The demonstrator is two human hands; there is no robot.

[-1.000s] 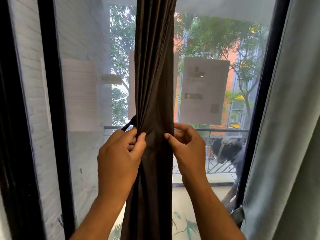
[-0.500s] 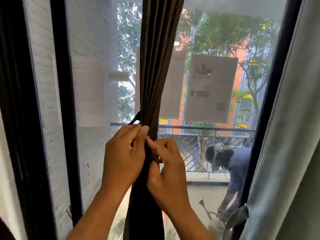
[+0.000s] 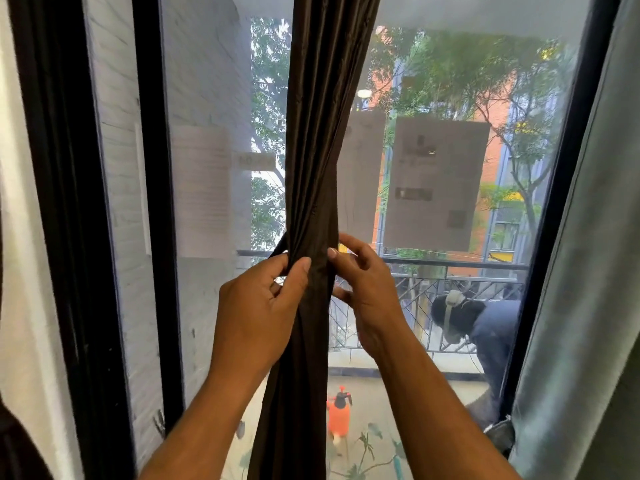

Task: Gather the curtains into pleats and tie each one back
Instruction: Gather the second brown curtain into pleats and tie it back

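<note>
A dark brown curtain (image 3: 318, 140) hangs gathered into narrow pleats in front of the window glass. A dark tie-back band (image 3: 280, 247) loops out from its left side at the waist. My left hand (image 3: 263, 313) pinches the band and the bunched fabric at the curtain's left edge. My right hand (image 3: 367, 292) is on the curtain's right side, thumb and finger closing on the fabric at the same height. A grey-green curtain (image 3: 585, 271) hangs loose at the far right.
Black window frame posts stand at left (image 3: 152, 202) and right (image 3: 568, 168). Paper sheets (image 3: 433, 181) are stuck to the glass. Outside on the balcony, a person (image 3: 485, 334) bends over by the railing and an orange spray bottle (image 3: 340, 414) stands on the floor.
My right hand moved from the curtain's front centre out to its right side. My left hand kept its pinch on the band. The view shifted slightly.
</note>
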